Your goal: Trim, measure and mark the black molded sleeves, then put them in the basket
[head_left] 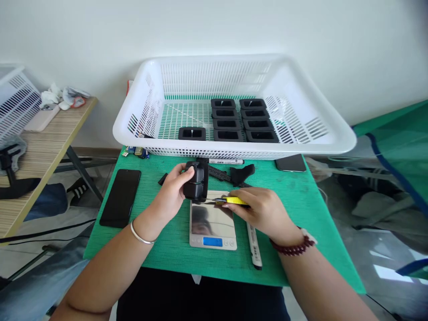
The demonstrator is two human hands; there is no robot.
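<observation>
My left hand (172,189) is closed around a small black box-shaped part (196,180), held upright just above the far edge of a small digital scale (212,225). My right hand (262,209) grips a yellow-handled knife (234,200), its blade pointing left at the bottom of the black part. The scale has a shiny steel plate and a blue display, and it sits on the green mat (294,200).
A white plastic basket (334,133) behind the scale holds several black parts (244,120) in rows. A black phone (121,196) lies left on the mat, another phone (290,163) right. Markers (254,243), a black piece (242,174). A wooden table (40,151) stands at left.
</observation>
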